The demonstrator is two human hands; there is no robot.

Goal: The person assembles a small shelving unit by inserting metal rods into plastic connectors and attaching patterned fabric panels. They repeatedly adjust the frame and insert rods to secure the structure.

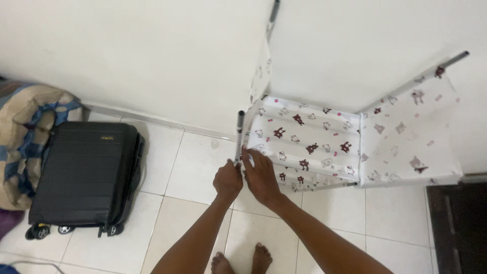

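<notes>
Near the wall, over the white tiled floor (198,167), both hands meet at the front left corner of a fabric cover (304,139), white with small bear prints, stretched on a frame of grey metal poles. The left hand (228,180) has its grip closed around the front left pole (239,137), which stands nearly upright with its dark cap free above the fabric. The right hand (261,175) rests its fingers just beside it, on the fabric's edge at that same corner; how tightly that grip pinches the cloth I cannot tell. Two other poles (274,12) lean toward the wall at the back. A black suitcase (86,175) lies flat on the floor well to the left, beside a bundle of bedding (30,127). Bare feet (243,261) stand right below the hands. Risks, as I judge them: the frame looks loose and tilted, so a hard pull on the pole could tip it over, drop a pole onto the feet, or pinch fingers between pole and cloth
</notes>
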